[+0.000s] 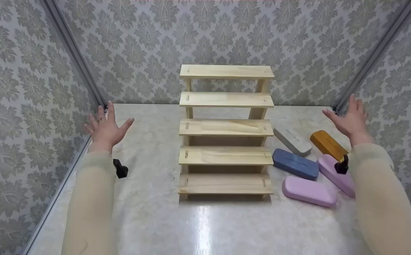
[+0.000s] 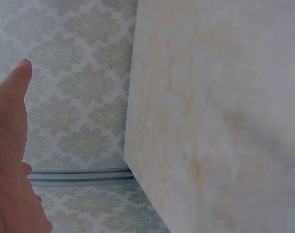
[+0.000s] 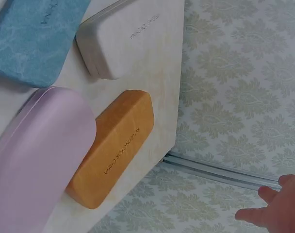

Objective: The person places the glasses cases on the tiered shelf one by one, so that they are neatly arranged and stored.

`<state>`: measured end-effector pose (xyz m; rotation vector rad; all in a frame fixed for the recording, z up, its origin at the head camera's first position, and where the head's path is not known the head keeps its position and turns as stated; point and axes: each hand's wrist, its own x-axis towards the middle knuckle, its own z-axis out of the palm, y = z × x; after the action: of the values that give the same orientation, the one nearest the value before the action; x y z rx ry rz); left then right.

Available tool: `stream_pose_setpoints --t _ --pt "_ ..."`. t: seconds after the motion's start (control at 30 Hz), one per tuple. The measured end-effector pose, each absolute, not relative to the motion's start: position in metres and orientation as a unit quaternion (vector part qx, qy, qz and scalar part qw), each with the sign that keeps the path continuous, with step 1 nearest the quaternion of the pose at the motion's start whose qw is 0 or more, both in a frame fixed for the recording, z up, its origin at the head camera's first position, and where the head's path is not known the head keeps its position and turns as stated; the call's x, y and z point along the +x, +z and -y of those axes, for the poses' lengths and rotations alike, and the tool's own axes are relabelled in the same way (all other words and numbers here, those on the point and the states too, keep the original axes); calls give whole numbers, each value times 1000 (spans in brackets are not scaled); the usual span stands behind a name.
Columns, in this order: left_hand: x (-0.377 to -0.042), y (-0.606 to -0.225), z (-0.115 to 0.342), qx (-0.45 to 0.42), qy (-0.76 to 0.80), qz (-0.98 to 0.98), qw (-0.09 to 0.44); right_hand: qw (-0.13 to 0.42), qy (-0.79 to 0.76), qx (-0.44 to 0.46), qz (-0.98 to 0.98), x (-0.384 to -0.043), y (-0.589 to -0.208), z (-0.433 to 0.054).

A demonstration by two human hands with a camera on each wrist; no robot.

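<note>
My left hand (image 1: pixel 105 131) is raised over the left side of the table with its fingers spread, holding nothing. Also spread and holding nothing, my right hand (image 1: pixel 354 122) is up at the right, beyond a group of glasses cases. The group has an orange-brown case (image 3: pixel 116 150), a white case (image 1: pixel 292 141), a blue case (image 1: pixel 295 164) and two pink ones. One pink case (image 1: pixel 309 191) lies nearest the front; the other pink case (image 3: pixel 45 155) is partly behind my right sleeve in the head view. A stepped wooden rack (image 1: pixel 226 156) stands between my hands, its shelves bare.
The marbled table (image 1: pixel 148 219) is enclosed by patterned walls (image 1: pixel 223 35) at the back and both sides, with metal strips (image 1: pixel 74 53) along the corners. Black mounts (image 1: pixel 121 170) stick out from both wrists. The blue and white cases lie close beside the rack's right side.
</note>
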<state>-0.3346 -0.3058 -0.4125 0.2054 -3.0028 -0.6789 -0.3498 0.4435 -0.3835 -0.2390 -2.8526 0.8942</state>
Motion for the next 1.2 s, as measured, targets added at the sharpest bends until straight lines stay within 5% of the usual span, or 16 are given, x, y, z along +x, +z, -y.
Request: stream_pose_setpoints --t 0.6,1.2 --pt "-303 -457 261 48 -457 888 -8 122 421 -39 898 -313 -431 -432" --pt "-241 -519 197 62 -761 644 -43 75 485 -50 870 -230 -476 -426"
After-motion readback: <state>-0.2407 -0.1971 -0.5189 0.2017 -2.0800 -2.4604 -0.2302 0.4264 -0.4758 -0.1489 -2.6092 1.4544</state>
